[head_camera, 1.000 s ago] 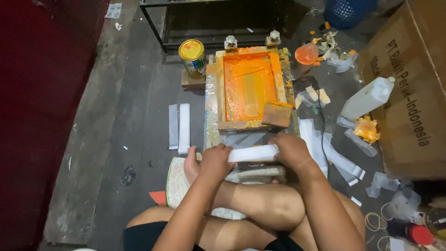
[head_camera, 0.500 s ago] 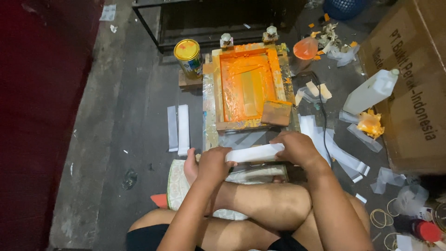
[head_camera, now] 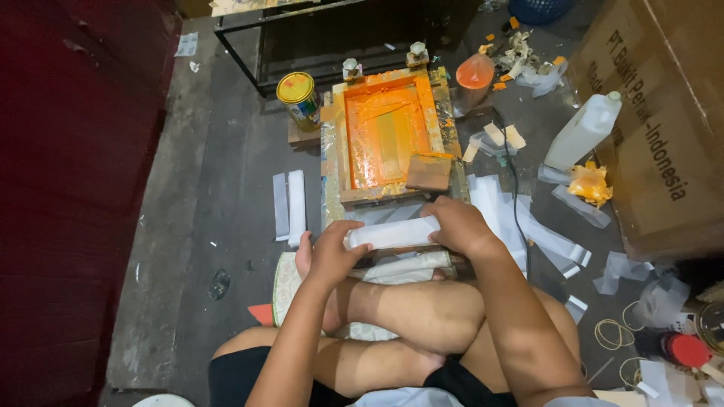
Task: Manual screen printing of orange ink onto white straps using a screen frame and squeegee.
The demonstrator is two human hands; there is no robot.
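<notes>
Wooden printing frame [head_camera: 388, 139] glossy with wet orange ink, shiny metal tin [head_camera: 298, 96], rough matt concrete floor [head_camera: 219, 188]

Floor [head_camera: 226, 226]: grey, stained concrete, dimly lit, littered with scraps beyond and to the right of the grip.
Wall [head_camera: 68, 188]: dark red surface well to the left of the grip, running the length of the floor.
Frame [head_camera: 249, 45]: black metal furniture frame on the floor, far ahead of the grip.
Cardboard box [head_camera: 664, 113]: large and brown, standing well to the right of the grip.
Light: low overall, brightest ahead of the grip.
</notes>
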